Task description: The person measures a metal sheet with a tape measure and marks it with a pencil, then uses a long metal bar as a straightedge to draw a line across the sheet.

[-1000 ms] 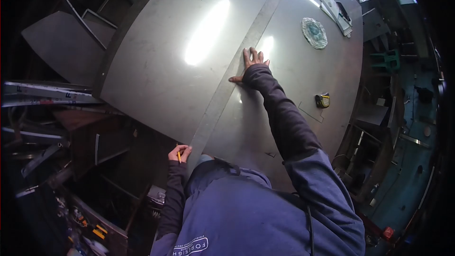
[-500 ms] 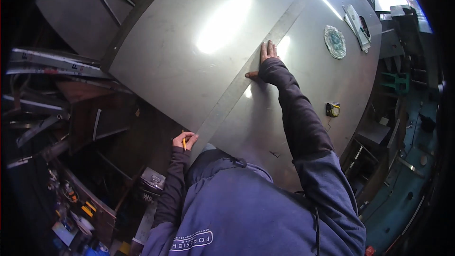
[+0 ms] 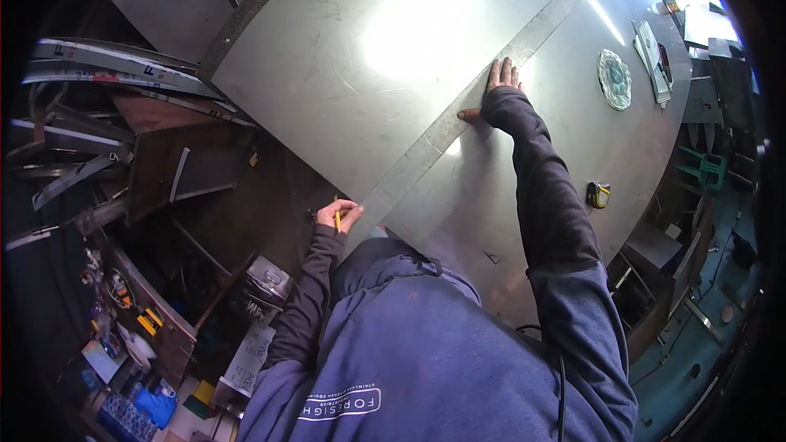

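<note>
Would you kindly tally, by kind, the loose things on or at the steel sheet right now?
Long straightedge, under the right hand: 1
Pencil, in the left hand: 1
Tape measure: 1
Round patterned disc: 1
Flat tool at the far edge, kind unclear: 1
Total: 5

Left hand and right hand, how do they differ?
The left hand is curled around a yellow pencil at the near end of the ruler; the right hand lies flat, fingers spread, farther along it. The left arm is bent, the right stretched out. Both are at the ruler.
</note>
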A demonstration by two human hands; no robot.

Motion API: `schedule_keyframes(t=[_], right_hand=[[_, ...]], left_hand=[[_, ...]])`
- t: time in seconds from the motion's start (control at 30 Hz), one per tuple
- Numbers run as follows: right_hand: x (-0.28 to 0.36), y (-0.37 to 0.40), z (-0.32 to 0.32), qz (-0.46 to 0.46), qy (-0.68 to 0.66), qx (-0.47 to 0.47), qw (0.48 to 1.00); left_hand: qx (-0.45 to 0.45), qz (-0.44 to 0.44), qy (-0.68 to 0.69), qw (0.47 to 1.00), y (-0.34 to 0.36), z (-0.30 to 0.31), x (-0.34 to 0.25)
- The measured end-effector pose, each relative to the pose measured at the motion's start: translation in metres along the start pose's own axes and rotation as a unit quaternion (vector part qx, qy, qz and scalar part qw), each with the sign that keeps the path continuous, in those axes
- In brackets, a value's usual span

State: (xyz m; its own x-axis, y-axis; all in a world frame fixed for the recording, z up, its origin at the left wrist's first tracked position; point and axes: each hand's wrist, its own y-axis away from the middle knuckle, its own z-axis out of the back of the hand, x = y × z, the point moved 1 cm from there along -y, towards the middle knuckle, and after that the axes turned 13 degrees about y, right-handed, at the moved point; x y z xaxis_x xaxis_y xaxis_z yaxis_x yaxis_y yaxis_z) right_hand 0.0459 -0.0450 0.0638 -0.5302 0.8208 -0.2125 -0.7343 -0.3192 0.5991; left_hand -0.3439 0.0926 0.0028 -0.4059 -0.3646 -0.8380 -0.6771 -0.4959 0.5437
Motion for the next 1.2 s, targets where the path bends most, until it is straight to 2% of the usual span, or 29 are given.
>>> schedule_keyframes(t=[0.07, 0.13, 0.17, 0.2, 0.23, 0.27, 0.3, 0.37, 0.4, 0.43, 0.47, 0.53, 0.63, 0.77, 0.8, 0.83, 0.87, 0.9, 0.93, 0.97, 1.07, 1.17, 1.2], right_hand=[[-0.001, 0.001, 0.001, 0.002, -0.004, 0.0, 1.0], [-0.001, -0.001, -0.005, 0.003, -0.015, -0.011, 1.0], [-0.003, -0.003, -0.008, 0.005, -0.024, -0.022, 0.999], [-0.005, -0.002, -0.008, 0.012, -0.021, -0.025, 0.999], [-0.005, -0.001, -0.007, 0.017, -0.019, -0.028, 0.999], [-0.003, 0.0, -0.006, 0.011, -0.019, -0.025, 0.999], [-0.003, 0.0, -0.005, 0.008, -0.019, -0.018, 1.0], [-0.004, 0.002, -0.006, 0.009, -0.046, -0.021, 0.999], [-0.004, 0.003, -0.006, 0.012, -0.055, -0.027, 0.998], [-0.006, 0.005, -0.007, 0.002, -0.062, -0.027, 0.998], [-0.007, 0.005, -0.007, 0.012, -0.068, -0.036, 0.997], [-0.007, 0.008, -0.006, 0.022, -0.077, -0.046, 0.996], [-0.006, 0.007, -0.005, 0.015, -0.071, -0.047, 0.996], [-0.003, -0.001, -0.012, 0.006, -0.063, -0.049, 0.997], [-0.007, 0.006, 0.0, 0.011, -0.047, -0.014, 0.999], [0.002, -0.006, -0.016, 0.009, -0.048, -0.013, 0.999], [0.016, -0.026, -0.045, -0.039, -0.028, -0.086, 0.995], [0.021, -0.038, -0.062, -0.087, -0.007, -0.157, 0.984], [0.01, -0.025, -0.037, -0.041, -0.104, -0.07, 0.991], [0.009, -0.026, -0.038, -0.044, -0.107, -0.064, 0.991], [0.013, -0.03, -0.049, -0.038, -0.102, -0.115, 0.987], [0.013, -0.029, -0.05, -0.035, -0.097, -0.127, 0.987], [0.013, -0.028, -0.049, -0.033, -0.098, -0.125, 0.987]], left_hand=[[-0.014, -0.087, -0.176, 0.98, 0.004, 0.001, -0.012], [-0.042, -0.058, -0.376, 0.924, 0.013, 0.007, -0.041], [-0.07, -0.098, -0.333, 0.935, 0.012, 0.012, -0.054], [-0.086, -0.263, -0.236, 0.932, 0.003, 0.018, -0.063], [-0.055, -0.273, -0.195, 0.94, -0.006, 0.031, -0.07], [-0.085, -0.138, -0.134, 0.978, -0.014, 0.043, -0.072], [-0.093, -0.162, -0.079, 0.979, -0.025, 0.029, -0.099], [-0.088, -0.194, -0.034, 0.977, -0.067, 0.0, -0.118], [-0.003, -0.218, 0.02, 0.976, -0.092, -0.023, -0.131], [0.045, -0.215, 0.06, 0.974, -0.121, -0.046, -0.136], [0.075, -0.214, 0.015, 0.974, -0.142, -0.074, -0.152], [0.123, -0.179, 0.042, 0.975, -0.197, -0.131, -0.164], [0.18, -0.198, 0.052, 0.962, -0.266, -0.221, -0.189], [0.194, -0.236, -0.057, 0.951, -0.332, -0.321, -0.229], [0.192, -0.235, -0.086, 0.949, -0.342, -0.342, -0.237], [0.19, -0.234, -0.116, 0.946, -0.351, -0.359, -0.245], [0.178, -0.248, -0.175, 0.936, -0.359, -0.374, -0.253], [0.178, -0.262, -0.198, 0.927, -0.364, -0.385, -0.259], [0.183, -0.246, -0.191, 0.932, -0.373, -0.397, -0.259], [0.19, -0.228, -0.185, 0.937, -0.382, -0.408, -0.259], [0.219, -0.222, -0.191, 0.931, -0.404, -0.431, -0.258], [0.196, -0.301, -0.322, 0.876, -0.416, -0.449, -0.264], [0.198, -0.289, -0.358, 0.866, -0.413, -0.451, -0.271]])
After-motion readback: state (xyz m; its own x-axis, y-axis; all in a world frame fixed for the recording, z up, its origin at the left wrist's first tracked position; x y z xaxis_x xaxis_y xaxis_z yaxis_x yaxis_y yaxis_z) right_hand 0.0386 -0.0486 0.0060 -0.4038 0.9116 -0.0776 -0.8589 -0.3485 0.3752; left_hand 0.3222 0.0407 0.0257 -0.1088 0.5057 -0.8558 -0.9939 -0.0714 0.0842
